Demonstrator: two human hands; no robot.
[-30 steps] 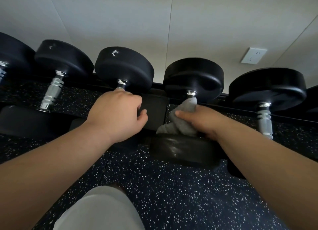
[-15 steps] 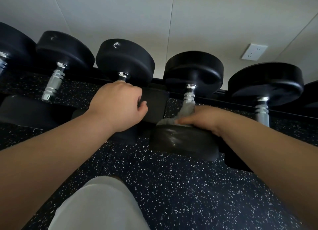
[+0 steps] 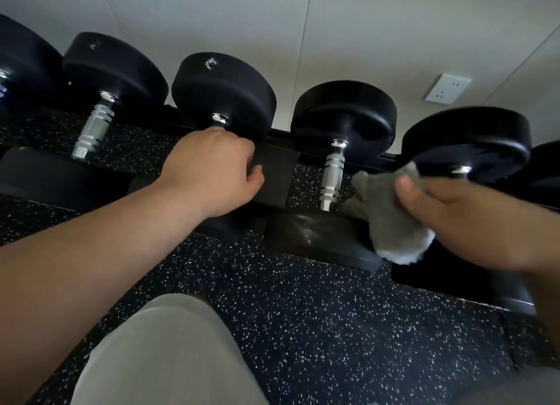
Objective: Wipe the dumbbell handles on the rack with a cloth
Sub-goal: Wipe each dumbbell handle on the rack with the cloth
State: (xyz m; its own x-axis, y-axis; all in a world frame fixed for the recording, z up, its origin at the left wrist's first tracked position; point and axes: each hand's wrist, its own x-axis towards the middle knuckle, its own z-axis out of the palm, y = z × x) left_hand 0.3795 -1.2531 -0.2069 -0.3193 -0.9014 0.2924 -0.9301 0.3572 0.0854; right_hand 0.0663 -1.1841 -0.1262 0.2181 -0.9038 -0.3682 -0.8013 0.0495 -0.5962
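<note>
Chrome handle (image 3: 331,174) lies front-to-back across the rack (image 3: 274,177), grey cloth (image 3: 391,220) just beside.

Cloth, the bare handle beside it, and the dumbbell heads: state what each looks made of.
Cloth: soft grey pile fabric, probably microfibre or terry; fuzzy, crumpled edges. Bare handle: polished metal, likely chromed steel; bright reflections, grooved bands. Dumbbell heads: matte black, probably rubber-coated; dull sheen, scuff marks.
</note>
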